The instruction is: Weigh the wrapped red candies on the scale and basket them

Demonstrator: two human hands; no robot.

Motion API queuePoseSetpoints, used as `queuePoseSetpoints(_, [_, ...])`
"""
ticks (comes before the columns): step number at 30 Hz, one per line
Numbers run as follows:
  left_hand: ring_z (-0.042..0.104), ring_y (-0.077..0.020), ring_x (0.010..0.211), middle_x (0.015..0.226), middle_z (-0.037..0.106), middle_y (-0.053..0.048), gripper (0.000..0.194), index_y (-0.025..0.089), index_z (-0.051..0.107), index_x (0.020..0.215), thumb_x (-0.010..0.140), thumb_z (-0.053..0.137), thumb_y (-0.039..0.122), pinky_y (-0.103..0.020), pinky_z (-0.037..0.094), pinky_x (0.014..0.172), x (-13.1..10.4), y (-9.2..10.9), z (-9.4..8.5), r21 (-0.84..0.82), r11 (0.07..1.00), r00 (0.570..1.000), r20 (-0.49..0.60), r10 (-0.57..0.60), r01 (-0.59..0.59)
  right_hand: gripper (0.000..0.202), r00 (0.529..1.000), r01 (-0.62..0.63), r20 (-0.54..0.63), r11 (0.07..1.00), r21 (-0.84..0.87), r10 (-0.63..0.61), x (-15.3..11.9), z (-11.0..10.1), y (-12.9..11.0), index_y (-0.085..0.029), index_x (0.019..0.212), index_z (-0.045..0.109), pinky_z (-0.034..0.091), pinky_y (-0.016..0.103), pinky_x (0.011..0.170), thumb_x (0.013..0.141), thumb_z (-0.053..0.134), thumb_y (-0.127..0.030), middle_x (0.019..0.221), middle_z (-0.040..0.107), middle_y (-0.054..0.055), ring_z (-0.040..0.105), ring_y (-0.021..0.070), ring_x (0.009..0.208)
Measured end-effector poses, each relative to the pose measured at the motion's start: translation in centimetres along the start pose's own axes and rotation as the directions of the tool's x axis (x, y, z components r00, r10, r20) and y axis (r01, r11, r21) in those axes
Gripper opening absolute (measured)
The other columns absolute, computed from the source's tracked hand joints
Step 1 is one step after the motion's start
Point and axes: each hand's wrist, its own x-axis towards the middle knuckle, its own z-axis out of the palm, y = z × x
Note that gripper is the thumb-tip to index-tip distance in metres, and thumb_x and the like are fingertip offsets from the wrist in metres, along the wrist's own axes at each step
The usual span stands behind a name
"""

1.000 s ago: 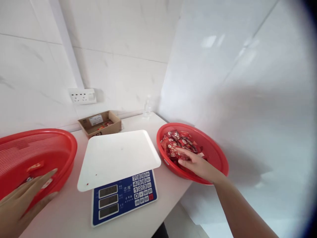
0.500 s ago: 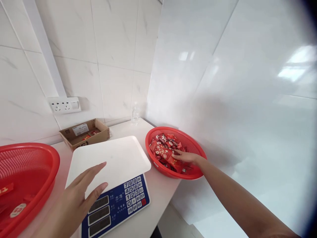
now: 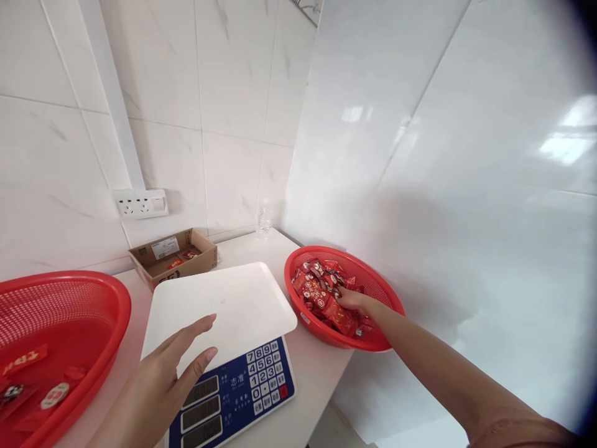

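My left hand [image 3: 180,367] hovers over the near left part of a white and blue weighing scale [image 3: 224,311], fingers and thumb spread, holding nothing. The scale's white pan is bare; its keypad and displays face me. My right hand [image 3: 352,299] reaches into a red plastic basket [image 3: 387,298] to the right of the scale. Its fingers are curled among small red wrapped packets [image 3: 317,292], closed at the edge of one; the fingertips are partly hidden.
A second red basket [image 3: 114,298] with a few packets stands at the left. Behind the scale is an open cardboard box [image 3: 186,267] holding a few red packets. A clear plastic bottle [image 3: 263,221] stands in the corner by the walls. A wall socket [image 3: 142,204] is above the box.
My right hand has gone from lying stretched over the packets to digging its fingers in among them. The view has shifted slightly left; my left hand stays open above the scale.
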Motion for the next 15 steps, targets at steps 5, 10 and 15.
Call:
queuePoseSetpoints(5, [0.073,-0.0191,0.065,0.132,0.070,-0.005,0.049,0.033,0.062,0.132,0.093,0.048,0.059,-0.031,0.063,0.066,-0.2,0.6,-0.2,-0.001,0.999,0.999,-0.016,0.040,-0.040,0.030,0.998,0.042,-0.047,0.999,-0.014,-0.042,0.1,0.4,-0.1,-0.020,0.124,0.062,0.057,0.043,0.089,0.097,0.061,-0.033,0.128,0.063,0.009,0.065,0.0231,0.106])
queuePoseSetpoints(10, [0.078,-0.0251,0.084,0.131,0.070,-0.006,0.049,0.032,0.064,0.131,0.092,0.049,0.059,-0.031,0.063,0.067,-0.5,0.9,-0.4,0.006,0.999,0.999,-0.014,0.037,-0.037,0.027,0.986,0.115,-0.116,0.993,-0.011,-0.115,0.1,0.2,-0.2,-0.021,0.121,0.064,0.056,0.042,0.089,0.097,0.061,-0.033,0.127,0.063,0.008,0.065,0.0234,0.107])
queuePoseSetpoints(15, [0.077,-0.0256,0.087,0.133,0.069,-0.005,0.050,0.032,0.063,0.131,0.091,0.050,0.059,-0.030,0.063,0.066,-0.3,0.7,-0.3,-0.015,1.000,1.000,-0.020,0.017,-0.018,0.032,0.963,0.140,-0.231,0.990,0.006,-0.135,0.1,-1.6,-1.0,-0.016,0.123,0.062,0.057,0.045,0.088,0.095,0.064,-0.033,0.124,0.064,0.008,0.066,0.0249,0.105])
